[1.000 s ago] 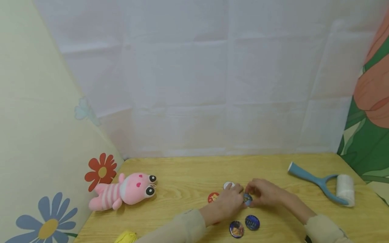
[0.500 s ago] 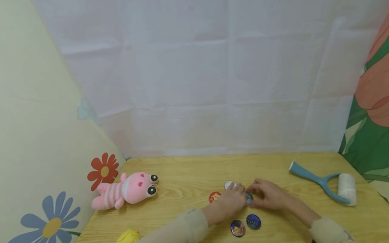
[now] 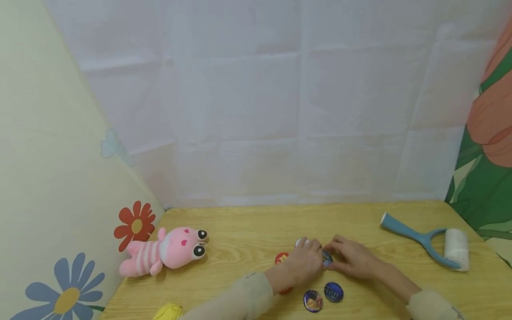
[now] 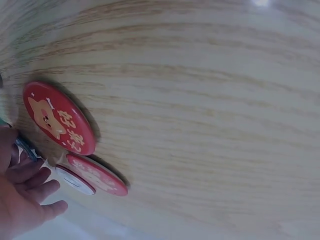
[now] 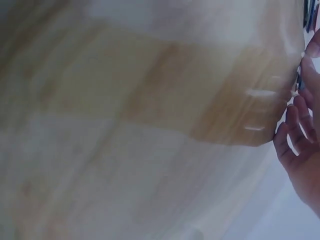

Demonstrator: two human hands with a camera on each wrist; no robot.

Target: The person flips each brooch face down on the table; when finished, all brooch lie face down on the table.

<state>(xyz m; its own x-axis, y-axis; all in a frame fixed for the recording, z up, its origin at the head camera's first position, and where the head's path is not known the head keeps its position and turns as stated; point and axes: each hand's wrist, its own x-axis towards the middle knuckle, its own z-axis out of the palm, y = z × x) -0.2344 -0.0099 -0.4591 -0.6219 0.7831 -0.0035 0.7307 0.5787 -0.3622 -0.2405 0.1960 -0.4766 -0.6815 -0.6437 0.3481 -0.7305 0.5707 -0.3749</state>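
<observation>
Between the two hands in the head view, a blue picture badge is held just over the table. My left hand pinches its left edge; the left wrist view shows this hand with the badge's dark rim at thumb and fingers. Thumb and fingertips of my right hand grip the opposite side. Beside the left hand lie a red badge with a star figure, a second red badge and a white badge. Two dark blue badges lie nearer the person.
A pink striped plush toy lies on the left of the wooden table. Something yellow sits at the front left edge. On the right is a blue-handled lint roller with a white roll.
The hands stay around the blue badge with only small finger movements; the left hand now covers more of the white badge. The view shifted slightly. The other badges lie still.
</observation>
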